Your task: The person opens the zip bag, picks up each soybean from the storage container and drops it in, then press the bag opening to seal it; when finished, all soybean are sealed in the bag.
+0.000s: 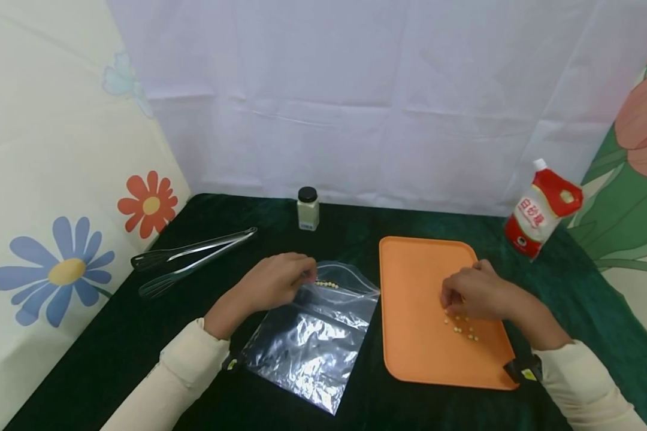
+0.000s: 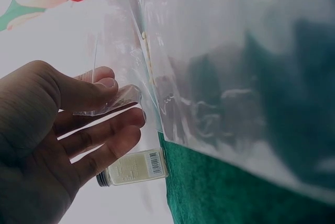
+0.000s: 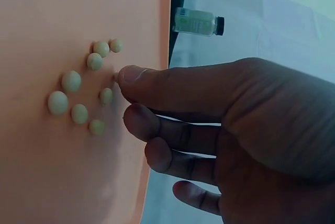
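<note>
My left hand [image 1: 281, 280] pinches the rim of a clear zip bag [image 1: 314, 335] between thumb and fingers. The bag lies flat, and several soybeans [image 1: 326, 284] are in a row inside near its mouth. My right hand [image 1: 477, 293] is low over an orange tray [image 1: 417, 287], its thumb and fingers curled together. Loose soybeans [image 3: 79, 113] lie on the tray just beside the thumb tip in the right wrist view. The thumb hides the index finger, so whether a bean is between them does not show.
Metal tongs [image 1: 194, 257] lie at the left of the dark green cloth. A small jar [image 1: 308, 209] with a black lid stands at the back. A red and white pouch [image 1: 541, 209] stands at the back right. A white curtain [image 1: 356, 108] closes off the rear.
</note>
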A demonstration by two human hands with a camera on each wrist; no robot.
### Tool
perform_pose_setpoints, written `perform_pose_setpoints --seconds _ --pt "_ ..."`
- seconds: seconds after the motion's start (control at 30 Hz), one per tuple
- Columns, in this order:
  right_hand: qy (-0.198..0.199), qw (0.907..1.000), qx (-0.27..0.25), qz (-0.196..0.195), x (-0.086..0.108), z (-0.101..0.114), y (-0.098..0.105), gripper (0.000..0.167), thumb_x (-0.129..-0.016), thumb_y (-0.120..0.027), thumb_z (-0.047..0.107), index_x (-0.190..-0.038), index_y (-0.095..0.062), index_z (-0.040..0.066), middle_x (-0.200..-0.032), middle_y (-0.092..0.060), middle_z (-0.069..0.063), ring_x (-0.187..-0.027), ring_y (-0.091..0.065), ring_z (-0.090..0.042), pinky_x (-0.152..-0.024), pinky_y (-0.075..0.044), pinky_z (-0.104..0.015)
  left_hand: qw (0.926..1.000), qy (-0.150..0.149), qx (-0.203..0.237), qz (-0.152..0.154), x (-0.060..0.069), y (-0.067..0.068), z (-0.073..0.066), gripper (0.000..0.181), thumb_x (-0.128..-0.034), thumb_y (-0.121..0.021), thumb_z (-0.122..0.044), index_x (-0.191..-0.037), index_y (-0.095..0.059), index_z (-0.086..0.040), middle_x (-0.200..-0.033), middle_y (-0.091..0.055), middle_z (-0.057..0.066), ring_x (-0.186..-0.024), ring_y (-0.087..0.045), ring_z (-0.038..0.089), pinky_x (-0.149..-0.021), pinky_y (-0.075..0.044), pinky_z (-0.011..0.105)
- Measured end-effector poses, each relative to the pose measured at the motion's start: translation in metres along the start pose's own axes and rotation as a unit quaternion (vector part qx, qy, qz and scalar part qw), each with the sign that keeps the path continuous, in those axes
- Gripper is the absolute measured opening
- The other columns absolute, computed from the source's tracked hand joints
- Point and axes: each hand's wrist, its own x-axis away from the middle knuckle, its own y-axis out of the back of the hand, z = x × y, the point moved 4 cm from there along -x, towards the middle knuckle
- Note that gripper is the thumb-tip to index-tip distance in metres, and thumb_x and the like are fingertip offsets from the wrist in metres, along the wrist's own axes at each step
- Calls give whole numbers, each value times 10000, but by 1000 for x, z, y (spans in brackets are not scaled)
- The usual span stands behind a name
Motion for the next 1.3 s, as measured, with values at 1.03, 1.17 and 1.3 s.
perform_pose_setpoints --seconds 1.03,1.17,1.3 --pt "781 9378 -2784 -1920 -17 30 30 66 -979 -667 285 -1030 -654 244 -958 -613 47 -944 -535 -151 -846 -432 -415 10000 -37 -19 -47 0 -2 1 221 -933 -626 -10 -1025 -669 -207 -1012 -647 -73 -777 -533 95 -657 -471 259" --pt "766 9156 -3271 -2208 -21 37 34 102 -985 -659 249 -1072 -656 197 -999 -611 21 -980 -520 -170 -836 -439 -384 10000 -23 -17 -13 0 -2 1 224 -932 -620 -10 -1024 -666 -209 -1010 -645 -71 -777 -533 96 -659 -472 263" --pt "902 8957 -3652 -2371 -30 45 34 127 -986 -657 216 -1100 -652 160 -1021 -616 3 -976 -526 -189 -812 -453 -352 10000 -11 -20 0 0 -1 1 219 -932 -620 -13 -1030 -669 -202 -1016 -646 -67 -779 -534 97 -660 -471 265"
